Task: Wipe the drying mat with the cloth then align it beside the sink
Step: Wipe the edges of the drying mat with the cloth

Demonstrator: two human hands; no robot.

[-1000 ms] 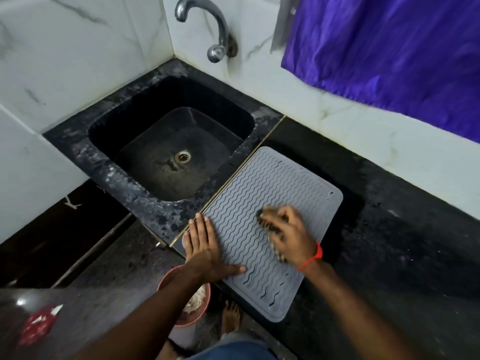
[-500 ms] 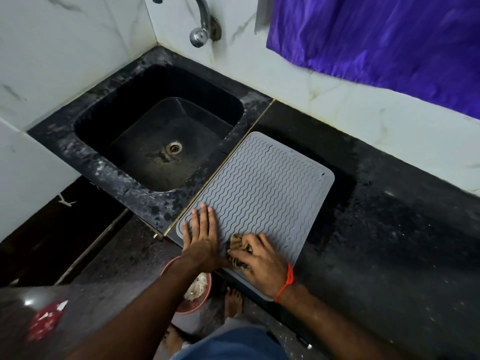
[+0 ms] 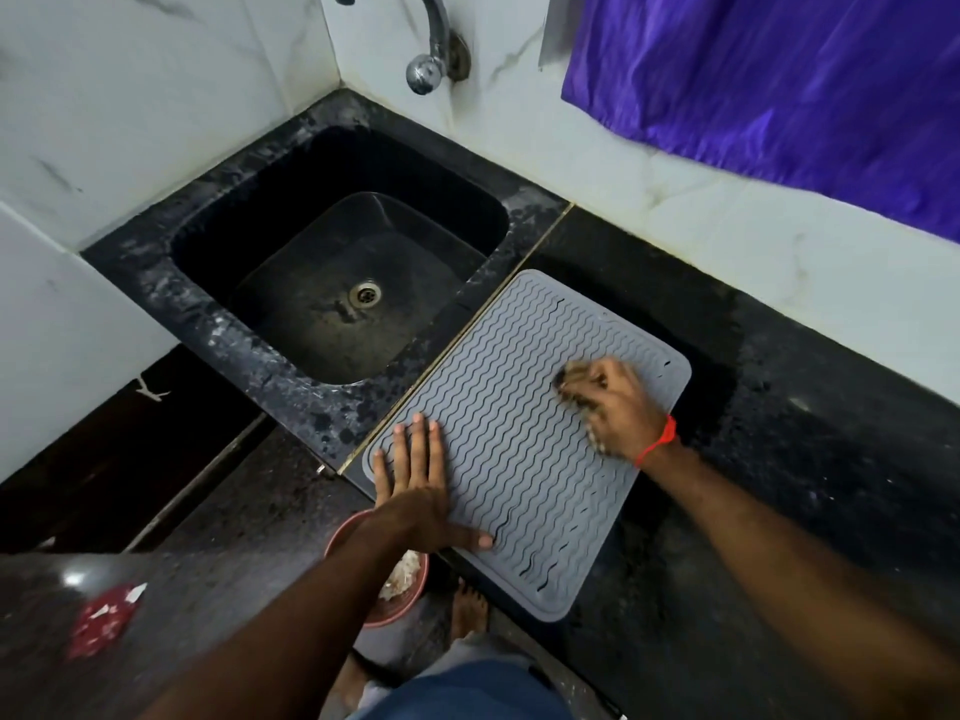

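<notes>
While a person leans over a dark stone counter, a grey ribbed drying mat lies flat just beside the black sink, its long edge running along the brass strip at the sink's border. Left hand rests on the mat's near corner, fingers straight and spread, thumb out, apparently pinning the mat so it will not slide. Right hand, blurred, curls its fingers round a bunched brownish cloth and presses it on the mat's far right side, likely mid-wipe. One near corner of the mat overhangs the counter edge, so aligning looks unfinished. A tap juts from the wall above the sink.
</notes>
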